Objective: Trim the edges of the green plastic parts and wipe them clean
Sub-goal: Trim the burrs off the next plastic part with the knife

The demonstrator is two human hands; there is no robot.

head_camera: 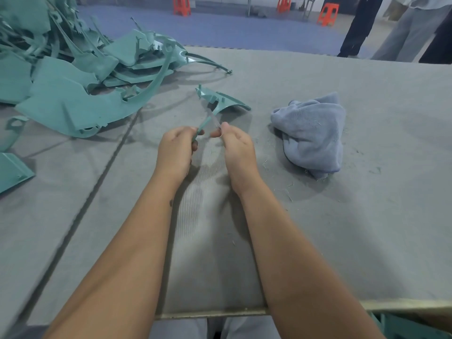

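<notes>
A green plastic part (221, 100) is held up over the middle of the grey table (367, 216); its near end is a thin strip, blurred. My left hand (175, 149) grips that strip with curled fingers. My right hand (236, 148) is curled just to the right of the strip, thumb and fingertips pinched together; what it pinches is too small and blurred to name. A crumpled blue-grey cloth (311, 133) lies on the table to the right of my right hand.
A heap of green plastic parts (68, 77) covers the table's far left. Another green piece (12, 171) lies at the left edge. Fine green shavings (283, 189) are scattered near the cloth. People's legs (391, 28) and orange stools (327, 13) stand beyond the table.
</notes>
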